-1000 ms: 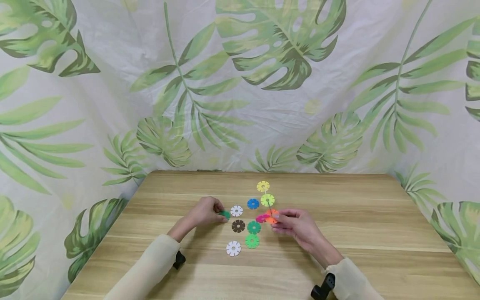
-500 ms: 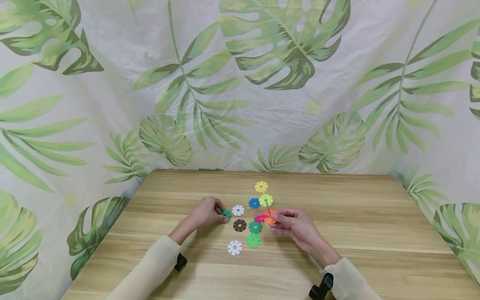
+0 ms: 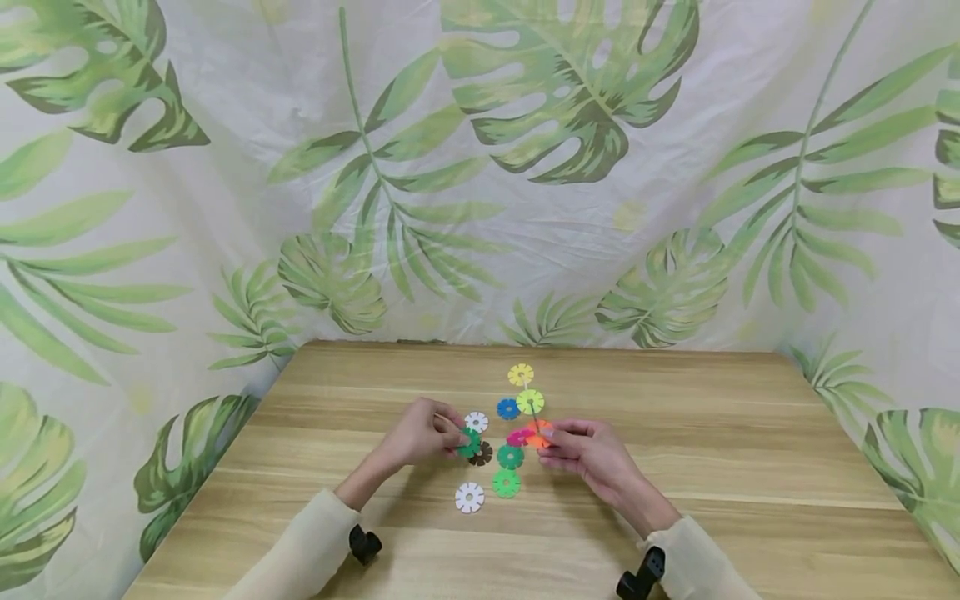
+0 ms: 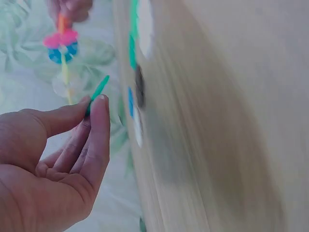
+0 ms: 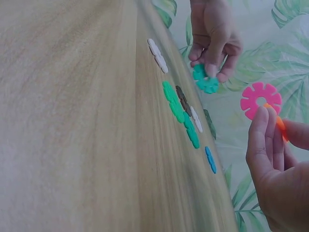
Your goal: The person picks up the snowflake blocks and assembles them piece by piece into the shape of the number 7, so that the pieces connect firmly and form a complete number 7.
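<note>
**Fingers (image 4: 99,130) of both hands hold slotted discs above the bench (image 3: 712,417)**

Thumb and fingertips of the left hand (image 3: 414,435) pinch a single green snowflake disc (image 5: 207,86), clear of the bench. The right hand (image 3: 600,460) grips an orange disc (image 3: 535,442) in a joined chain: a pink disc (image 5: 248,99) sits just left of those fingers, and beyond their tips come a blue disc (image 4: 71,50), a lime disc (image 3: 530,394) and, farthest, a yellow disc (image 3: 521,367).

The step in hand looks like adding a piece to that chain, as the green one is apart from it. The next move would call for the left fingers to cross its rim with a chain disc's, line up slot with slot and press, while the right fingers steady the orange piece. Which disc would take it cannot be told.

On the wood-grained bench, a white disc (image 3: 477,416) lies just beyond the left fingertips and a brown disc (image 3: 486,457) beneath them, partly hidden. Left of the right fingers lie a dark green disc (image 3: 504,457) and a bright green disc (image 3: 506,475). Well beyond both hands hangs a leaf-printed cloth (image 3: 480,250).
</note>
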The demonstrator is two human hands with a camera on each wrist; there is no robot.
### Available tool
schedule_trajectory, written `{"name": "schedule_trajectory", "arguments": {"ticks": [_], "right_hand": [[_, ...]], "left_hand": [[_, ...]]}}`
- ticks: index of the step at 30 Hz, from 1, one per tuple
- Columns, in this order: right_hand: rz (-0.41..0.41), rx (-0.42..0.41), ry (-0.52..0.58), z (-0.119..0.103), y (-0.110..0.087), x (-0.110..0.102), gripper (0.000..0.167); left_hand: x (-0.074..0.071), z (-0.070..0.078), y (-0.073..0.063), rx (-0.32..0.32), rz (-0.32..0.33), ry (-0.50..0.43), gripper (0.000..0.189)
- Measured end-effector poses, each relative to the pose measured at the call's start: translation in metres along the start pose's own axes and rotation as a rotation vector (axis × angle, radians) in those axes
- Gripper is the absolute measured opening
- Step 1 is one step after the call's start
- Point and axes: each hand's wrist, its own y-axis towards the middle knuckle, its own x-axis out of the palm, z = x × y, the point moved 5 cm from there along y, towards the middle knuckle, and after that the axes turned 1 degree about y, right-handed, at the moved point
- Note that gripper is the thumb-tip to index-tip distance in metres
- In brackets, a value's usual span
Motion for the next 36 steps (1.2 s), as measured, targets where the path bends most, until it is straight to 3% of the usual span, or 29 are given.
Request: {"name": "schedule_trajectory", "arguments": {"ticks": [4,12,18,28,36], "right_hand": [[0.013,0.005,-0.001,0.000,0.000,0.000,0.032],[0.000,-0.001,0.002,-0.001,0.002,0.001,0.033],[0.007,-0.004,0.006,-0.002,0.003,-0.001,0.032],[0.017,-0.030,-0.036,-0.001,0.002,0.001,0.034],[0.038,-0.051,-0.043,-0.001,0.001,0.005,0.028]], "left_hand": [[0.011,0.008,-0.004,-0.006,-0.052,-0.138,0.023],[0.025,0.016,-0.008,-0.069,-0.067,-0.300,0.025],[0.028,0.016,-0.008,-0.095,-0.051,-0.366,0.032],[0.032,0.014,-0.008,-0.104,-0.050,-0.437,0.028],[0.043,0.011,-0.010,-0.162,0.003,-0.521,0.028]]}}
